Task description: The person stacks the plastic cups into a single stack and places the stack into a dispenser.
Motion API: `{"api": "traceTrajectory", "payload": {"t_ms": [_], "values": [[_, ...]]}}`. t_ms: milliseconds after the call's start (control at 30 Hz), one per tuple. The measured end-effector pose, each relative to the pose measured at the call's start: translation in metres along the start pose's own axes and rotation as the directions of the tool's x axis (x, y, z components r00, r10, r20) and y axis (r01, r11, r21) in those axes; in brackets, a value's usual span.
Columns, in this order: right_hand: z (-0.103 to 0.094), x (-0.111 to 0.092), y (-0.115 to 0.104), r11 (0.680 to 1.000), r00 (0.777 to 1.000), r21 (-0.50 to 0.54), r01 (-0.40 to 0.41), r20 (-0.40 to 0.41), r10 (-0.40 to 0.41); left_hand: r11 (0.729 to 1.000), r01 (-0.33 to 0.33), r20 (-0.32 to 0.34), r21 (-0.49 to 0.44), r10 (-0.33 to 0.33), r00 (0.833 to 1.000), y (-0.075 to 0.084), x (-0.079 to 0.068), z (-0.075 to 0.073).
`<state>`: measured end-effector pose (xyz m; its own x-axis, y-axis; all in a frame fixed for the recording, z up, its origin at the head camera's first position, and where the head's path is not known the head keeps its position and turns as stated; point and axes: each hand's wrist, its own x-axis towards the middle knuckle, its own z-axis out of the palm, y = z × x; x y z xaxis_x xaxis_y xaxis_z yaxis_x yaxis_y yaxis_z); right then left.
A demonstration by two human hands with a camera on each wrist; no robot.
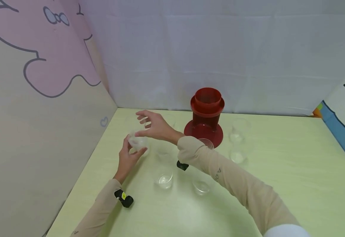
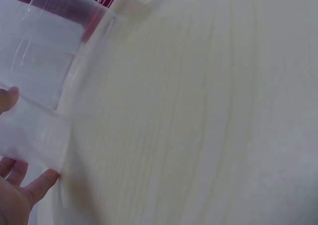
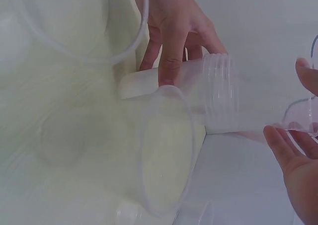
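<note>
In the head view, my left hand (image 1: 129, 159) grips a stack of clear plastic cups (image 1: 139, 144) on the left of the table. Several nested rims of this stack (image 3: 221, 93) show in the right wrist view, with the left hand (image 3: 174, 31) wrapped round its side. My right hand (image 1: 157, 127) is just above the stack, fingers bent. At the edge of the right wrist view, the right hand (image 3: 300, 180) holds a clear plastic cup (image 3: 299, 114) between thumb and fingers. Much of that cup lies outside the picture.
Other clear cups stand about, among them a near cup (image 1: 164, 180), one beside it (image 1: 202, 187) and one to the right (image 1: 237, 156). A red tiered holder (image 1: 207, 113) on a round base stands near the back wall. Printed cloth walls (image 1: 71, 108) border the pale table (image 1: 279, 171).
</note>
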<state>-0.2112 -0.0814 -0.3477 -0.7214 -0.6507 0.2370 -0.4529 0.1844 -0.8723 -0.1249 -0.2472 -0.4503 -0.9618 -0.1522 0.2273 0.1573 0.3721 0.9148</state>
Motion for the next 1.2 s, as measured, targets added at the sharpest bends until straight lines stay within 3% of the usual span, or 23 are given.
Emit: {"api": "traceTrajectory", "payload": {"t_ms": [467,1000,1200], "values": [[0.013,0.000,0.007,0.994,0.996,-0.094,-0.055,0.058,0.061,1.000,-0.013,0.009,-0.023,0.013,1.000,-0.001,0.001,0.001],[0.017,-0.004,0.013,0.952,0.982,-0.282,-0.117,0.109,0.153,1.000,0.000,0.016,-0.004,0.000,1.000,0.000,-0.001,0.000],[0.019,-0.005,0.015,0.943,0.983,-0.315,-0.107,0.110,0.149,1.000,0.007,0.020,0.002,-0.007,1.000,0.003,-0.002,-0.001]]}}
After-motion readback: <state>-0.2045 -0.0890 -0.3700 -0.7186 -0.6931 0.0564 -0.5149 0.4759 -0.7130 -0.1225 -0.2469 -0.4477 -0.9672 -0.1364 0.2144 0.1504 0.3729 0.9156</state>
